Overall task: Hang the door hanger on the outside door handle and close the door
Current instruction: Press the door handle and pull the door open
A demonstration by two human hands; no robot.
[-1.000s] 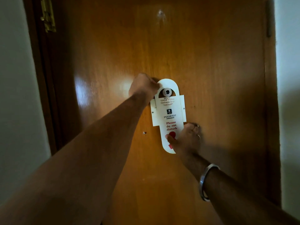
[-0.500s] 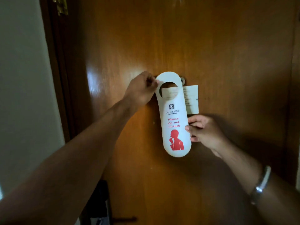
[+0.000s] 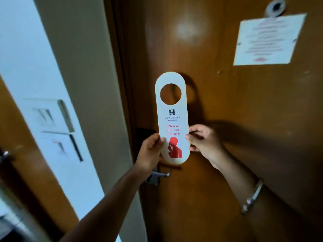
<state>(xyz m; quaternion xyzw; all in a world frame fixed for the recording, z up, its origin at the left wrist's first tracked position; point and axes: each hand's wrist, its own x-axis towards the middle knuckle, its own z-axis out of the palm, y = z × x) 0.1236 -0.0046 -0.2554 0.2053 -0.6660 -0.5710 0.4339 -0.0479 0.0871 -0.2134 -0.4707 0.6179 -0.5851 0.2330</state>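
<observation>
At the centre of the frame both hands hold a white "Please do not disturb" door hanger [image 3: 172, 119] upright in front of the brown wooden door [image 3: 218, 172]. The left hand [image 3: 150, 154] pinches its lower left edge, and the right hand [image 3: 203, 142] pinches the lower right edge, thumbs on the printed face. Just below the hanger, a metal door handle [image 3: 158, 176] shows behind the left wrist. A white notice [image 3: 269, 39] is fixed at upper right, under a peephole [image 3: 276, 7].

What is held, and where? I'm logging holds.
The hanger, by its lower end: left hand on its left edge, right hand on its right.
</observation>
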